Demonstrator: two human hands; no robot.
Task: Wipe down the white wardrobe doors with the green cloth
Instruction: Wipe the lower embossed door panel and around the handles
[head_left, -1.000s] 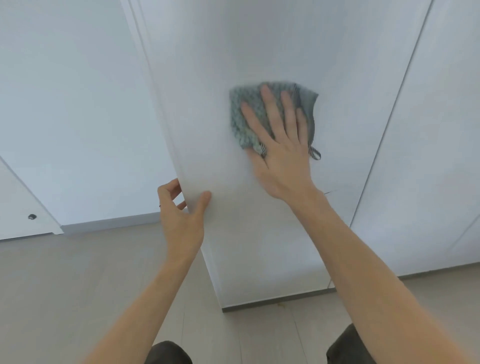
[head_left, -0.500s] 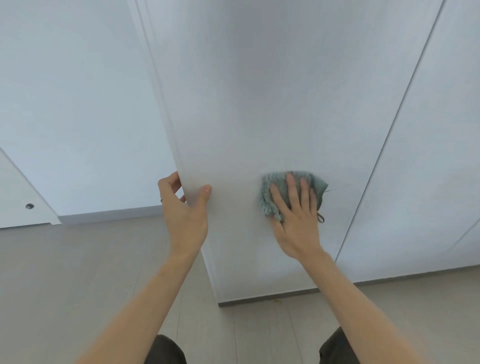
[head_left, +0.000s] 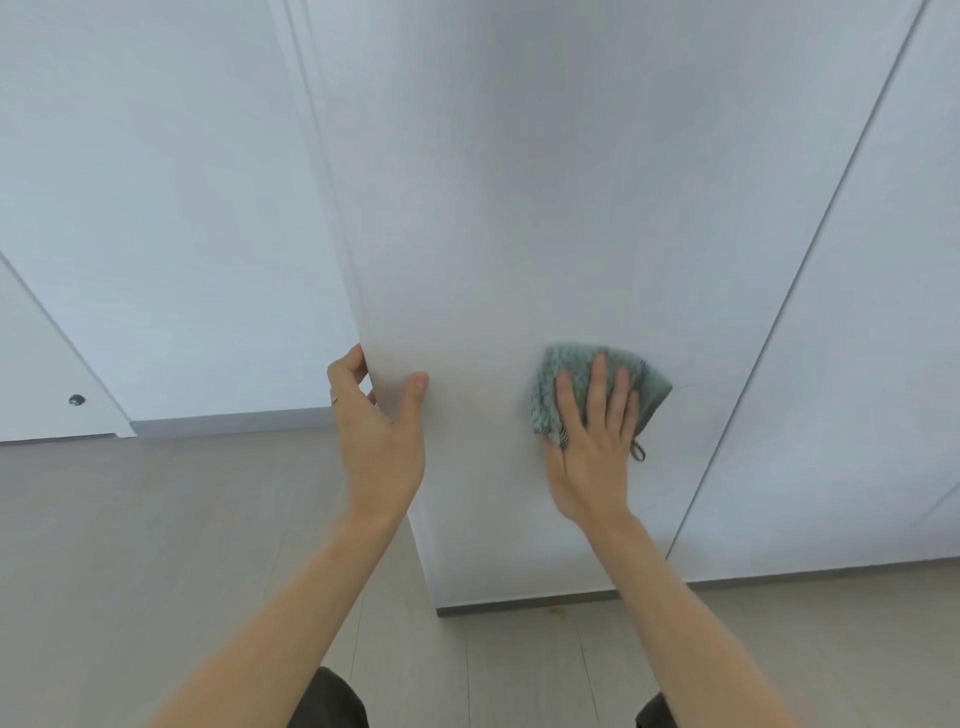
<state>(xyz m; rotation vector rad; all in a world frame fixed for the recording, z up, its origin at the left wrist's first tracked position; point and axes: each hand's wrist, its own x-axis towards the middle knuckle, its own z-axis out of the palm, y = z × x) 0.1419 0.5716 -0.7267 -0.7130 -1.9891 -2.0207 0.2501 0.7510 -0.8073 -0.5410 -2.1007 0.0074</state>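
A white wardrobe door stands open in front of me, its free edge on the left. My left hand grips that edge, thumb on the front face and fingers curled round behind it. My right hand presses the green cloth flat against the lower part of the door with straight fingers. The cloth is folded, knitted in texture, and a small loop hangs at its lower right.
A second white wardrobe door adjoins on the right behind a dark seam. A white wall with a grey skirting board lies to the left. The floor is pale wood-look boards. My knees show at the bottom edge.
My right hand has slid the cloth down the door from chest height to low down, then held about there. My left hand has kept its grip on the door's edge.
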